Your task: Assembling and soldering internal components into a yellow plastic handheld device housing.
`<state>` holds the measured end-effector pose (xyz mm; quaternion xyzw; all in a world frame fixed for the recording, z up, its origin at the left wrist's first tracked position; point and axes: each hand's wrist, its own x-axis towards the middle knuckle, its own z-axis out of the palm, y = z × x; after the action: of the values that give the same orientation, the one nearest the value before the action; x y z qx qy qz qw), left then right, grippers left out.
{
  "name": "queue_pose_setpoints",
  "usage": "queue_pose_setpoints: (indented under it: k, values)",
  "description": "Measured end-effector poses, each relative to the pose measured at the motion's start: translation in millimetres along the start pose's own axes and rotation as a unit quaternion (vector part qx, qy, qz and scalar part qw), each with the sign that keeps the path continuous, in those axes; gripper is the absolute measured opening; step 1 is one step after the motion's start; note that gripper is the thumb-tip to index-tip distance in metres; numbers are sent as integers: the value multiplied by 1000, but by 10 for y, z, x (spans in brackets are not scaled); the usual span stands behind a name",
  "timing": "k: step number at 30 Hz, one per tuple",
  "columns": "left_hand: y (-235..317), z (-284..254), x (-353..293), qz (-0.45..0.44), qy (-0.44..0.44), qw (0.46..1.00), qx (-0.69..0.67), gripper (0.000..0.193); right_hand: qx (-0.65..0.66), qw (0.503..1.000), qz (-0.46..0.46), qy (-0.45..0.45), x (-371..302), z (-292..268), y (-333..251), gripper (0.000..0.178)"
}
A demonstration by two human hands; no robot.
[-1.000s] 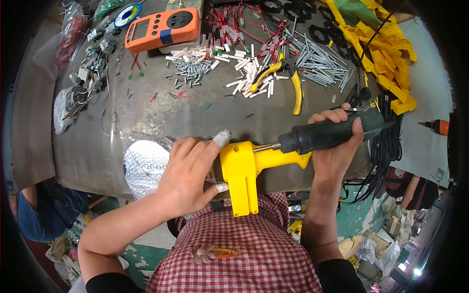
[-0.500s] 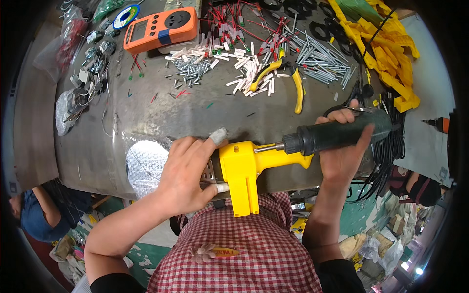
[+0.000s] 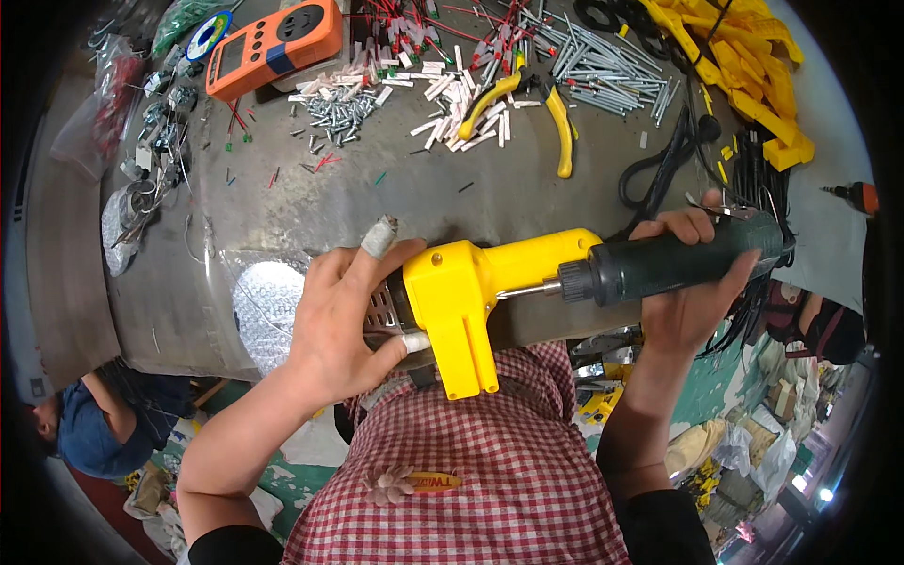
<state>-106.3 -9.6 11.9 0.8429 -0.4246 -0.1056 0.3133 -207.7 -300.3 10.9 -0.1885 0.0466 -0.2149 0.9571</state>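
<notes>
A yellow pistol-shaped tool housing (image 3: 443, 287) lies across the table's near edge, its handle reaching right and a leg pointing towards me. At its left end are a black band and a slotted metal part (image 3: 380, 311). My left hand (image 3: 334, 325) grips this end, the taped thumb pressed on the housing and the taped index finger lifted off it. My right hand (image 3: 683, 282) is wrapped round a dark electric screwdriver (image 3: 659, 264), held level. Its bit (image 3: 529, 290) points left, with the tip at the housing's inner corner below the handle; whether it sits in a screw I cannot tell.
Beyond the housing lie yellow-handled pliers (image 3: 565, 132), small screws (image 3: 339, 118), white sleeves (image 3: 457, 99) and long screws (image 3: 612, 71). An orange multimeter (image 3: 273, 47) stands far left, yellow housings (image 3: 753, 75) far right. Bubble wrap (image 3: 264, 311) touches my left forearm's side. Another person (image 3: 108, 414) sits lower left.
The housing has turned so its handle now rises above the screwdriver bit. The bit sits lower on the housing, and my left index finger has lifted. The whole view has shifted slightly.
</notes>
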Motion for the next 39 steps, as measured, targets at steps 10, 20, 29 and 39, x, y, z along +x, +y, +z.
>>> queue_pose_setpoints:
  k: [10, 20, 29, 39]
  values:
    - [-18, 30, 37, -18, 24, 998, -58, 96, 14, 1000, 0, 24, -50, -117, 93, 42]
    - [18, 1, 78, -16, -9, 1000, -15, 83, 8, 996, -63, 60, -37, -208, 258, 39]
    - [48, -7, 68, 26, 16, 1000, -7, 76, -34, 990, -102, 94, -79, -124, 265, 36]
    - [-48, -88, 99, 20, -22, 998, -63, 78, -53, 992, -68, 91, 7, -288, 244, 40]
